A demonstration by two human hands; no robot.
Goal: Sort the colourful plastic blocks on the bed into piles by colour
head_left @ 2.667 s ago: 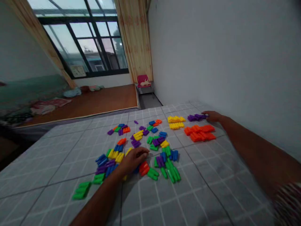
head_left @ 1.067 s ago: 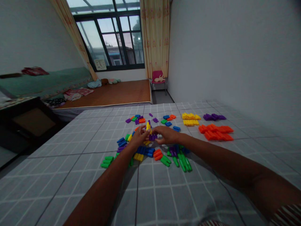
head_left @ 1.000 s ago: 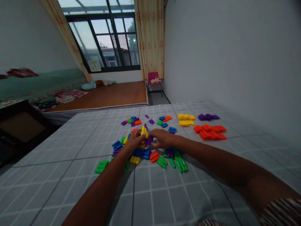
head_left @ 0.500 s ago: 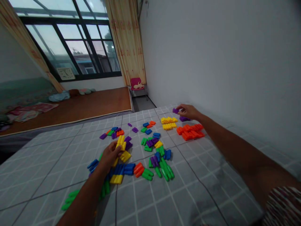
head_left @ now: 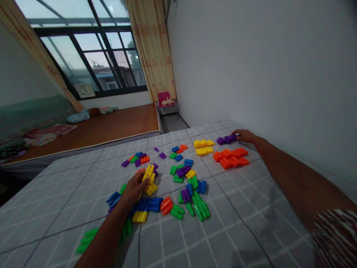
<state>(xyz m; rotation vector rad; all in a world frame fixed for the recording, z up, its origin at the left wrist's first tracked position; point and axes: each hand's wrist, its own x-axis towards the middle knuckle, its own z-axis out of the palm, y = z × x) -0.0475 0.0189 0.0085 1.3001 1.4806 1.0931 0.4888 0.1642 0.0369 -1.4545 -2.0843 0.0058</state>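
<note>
My left hand (head_left: 137, 186) is closed on a yellow block piece (head_left: 150, 172), held above other yellow, blue and purple pieces. Far to the right, my right hand (head_left: 244, 136) has its fingers pressed together at the right end of a row of purple pieces (head_left: 226, 139). Just in front of that row lie orange pieces (head_left: 231, 158), and yellow pieces (head_left: 204, 147) lie in two rows to its left. A mixed group of green, blue and purple pieces (head_left: 184, 171) sits mid-table, with long green pieces (head_left: 200, 205) nearer me.
The pieces lie on a grey checked cloth (head_left: 178, 245). A white wall (head_left: 251, 67) rises along the right. Beyond the cloth are a brown bed surface (head_left: 125, 121), a pink chair (head_left: 164, 98) and a window.
My right hand has moved right and slightly nearer, bringing the purple piece it held into the purple row. My left hand keeps its yellow piece. The view has shifted slightly.
</note>
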